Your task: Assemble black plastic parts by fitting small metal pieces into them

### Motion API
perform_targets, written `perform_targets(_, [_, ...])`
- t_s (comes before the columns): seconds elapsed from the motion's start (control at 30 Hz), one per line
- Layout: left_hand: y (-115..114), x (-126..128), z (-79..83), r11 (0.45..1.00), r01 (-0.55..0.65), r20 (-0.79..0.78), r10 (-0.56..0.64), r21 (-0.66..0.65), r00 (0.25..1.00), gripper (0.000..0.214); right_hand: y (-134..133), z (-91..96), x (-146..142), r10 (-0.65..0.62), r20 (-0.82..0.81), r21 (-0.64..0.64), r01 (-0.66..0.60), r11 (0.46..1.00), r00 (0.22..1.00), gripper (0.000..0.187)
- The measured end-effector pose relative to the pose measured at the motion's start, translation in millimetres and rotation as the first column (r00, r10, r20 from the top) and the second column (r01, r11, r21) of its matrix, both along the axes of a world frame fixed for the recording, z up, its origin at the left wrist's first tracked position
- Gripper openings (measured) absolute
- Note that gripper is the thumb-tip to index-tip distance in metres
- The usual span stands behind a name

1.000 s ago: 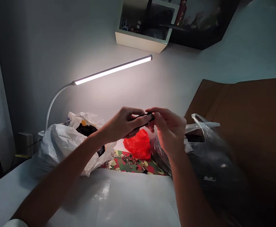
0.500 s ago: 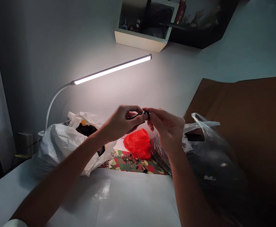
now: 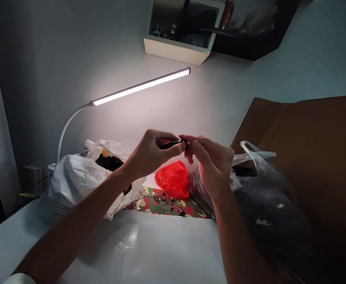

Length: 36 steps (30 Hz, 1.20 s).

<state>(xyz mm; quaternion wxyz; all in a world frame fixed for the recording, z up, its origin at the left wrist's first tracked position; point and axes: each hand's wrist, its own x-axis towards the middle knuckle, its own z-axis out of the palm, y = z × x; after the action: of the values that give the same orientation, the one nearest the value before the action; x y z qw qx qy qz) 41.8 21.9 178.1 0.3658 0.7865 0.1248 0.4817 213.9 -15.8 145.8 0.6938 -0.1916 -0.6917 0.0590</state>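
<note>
The left hand [image 3: 149,154] pinches the slim black strip [image 3: 171,144], its long axis aimed at the right hand [image 3: 216,163], narrowed fingers at its tip, their grip unclear!

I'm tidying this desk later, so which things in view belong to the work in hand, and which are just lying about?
Work in hand:
slim black item, in the left hand, right hand at its end
probably the small metal pieces
lit desk lamp, as lighting

Seemingly just lying about:
red plastic bag
brown cardboard
</note>
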Motion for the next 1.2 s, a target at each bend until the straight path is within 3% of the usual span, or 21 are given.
perform_targets(0.27, [-5,-2,1.3,0.999,0.033,0.053,-0.031,-0.038,0.998,0.015,-5,-0.1,-4,-0.056,-0.008,0.014,0.056,0.998,0.998,0.018])
perform_targets(0.63, [-4,-1,2.8,0.998,0.042,-0.034,-0.044,-0.040,0.998,0.020,-4,3.8,3,-0.093,0.012,-0.049,0.094,0.994,0.996,0.013])
perform_targets(0.9, [-1,-13,8.5,0.992,-0.039,-0.180,0.060,0.120,0.982,0.020,-2,7.0,12,0.004,0.026,-0.166,0.001,0.986,1.000,0.018])
perform_targets(1.2, [1,-19,8.3,0.992,0.041,-0.262,-0.010,0.116,0.965,0.037,1,6.4,27,0.121,0.084,-0.280,-0.093,0.955,0.989,0.027])
